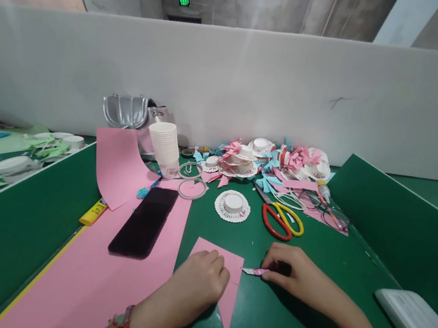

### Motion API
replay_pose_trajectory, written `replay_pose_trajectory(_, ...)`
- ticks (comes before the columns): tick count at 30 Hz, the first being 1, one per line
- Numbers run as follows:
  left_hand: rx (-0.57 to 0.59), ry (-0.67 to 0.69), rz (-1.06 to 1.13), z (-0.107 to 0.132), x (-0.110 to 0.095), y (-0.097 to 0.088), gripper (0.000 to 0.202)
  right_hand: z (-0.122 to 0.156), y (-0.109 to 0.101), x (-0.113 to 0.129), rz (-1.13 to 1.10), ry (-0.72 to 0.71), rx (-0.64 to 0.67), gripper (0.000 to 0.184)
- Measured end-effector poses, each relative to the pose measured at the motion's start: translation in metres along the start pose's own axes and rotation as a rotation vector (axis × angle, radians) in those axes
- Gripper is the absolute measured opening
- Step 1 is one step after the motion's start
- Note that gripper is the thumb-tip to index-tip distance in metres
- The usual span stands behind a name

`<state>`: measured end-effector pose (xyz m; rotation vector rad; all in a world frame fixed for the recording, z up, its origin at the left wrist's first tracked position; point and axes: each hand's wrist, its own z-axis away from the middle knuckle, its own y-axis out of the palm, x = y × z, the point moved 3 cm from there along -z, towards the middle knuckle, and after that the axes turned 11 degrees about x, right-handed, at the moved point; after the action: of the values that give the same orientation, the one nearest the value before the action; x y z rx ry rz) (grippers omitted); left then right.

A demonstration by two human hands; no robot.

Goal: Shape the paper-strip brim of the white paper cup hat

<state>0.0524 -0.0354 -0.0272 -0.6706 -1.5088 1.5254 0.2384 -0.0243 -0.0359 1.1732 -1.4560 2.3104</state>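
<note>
My left hand (207,278) presses down on a piece of pink paper (230,263), its fingers curled together. The paper lies on the green tabletop and comes to a point toward me; a short cut line shows near its right edge. In my right hand (289,269) is a small pink craft knife (259,272), gripped between thumb and fingers. Its blade points left, with the tip at the paper's right edge. Beyond the paper sits a white frilled paper disc with a cup base in its middle (233,204).
Red-and-yellow scissors (282,221) lie beyond my right hand. A black phone (144,221) rests on a large pink sheet (73,268) at left, near a yellow glue tube (94,212) and stacked paper cups (164,144). Green dividers (395,231) flank the table; eyeglasses (335,217) lie at right.
</note>
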Motion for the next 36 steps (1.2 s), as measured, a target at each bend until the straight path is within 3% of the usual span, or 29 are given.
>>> replay_pose_trajectory(12, 0.053, -0.005, 0.018, -0.003, 0.001, -0.007, 0.015, -0.001, 0.000, -0.002, -0.031, 0.019, -0.027, 0.014)
replay_pose_trajectory(22, 0.012, -0.043, 0.065, -0.005, 0.002, -0.004, 0.015, -0.001, 0.000, -0.003, -0.043, 0.028, -0.022, 0.013)
replay_pose_trajectory(30, -0.302, -0.174, -0.036, -0.009, -0.003, 0.009, 0.017, 0.002, -0.001, 0.000, -0.046, -0.013, 0.015, 0.015)
replay_pose_trajectory(36, -0.394, -0.176, -0.037, -0.009, -0.006, 0.008, 0.020, 0.003, -0.004, -0.001, -0.040, -0.023, 0.025, 0.016)
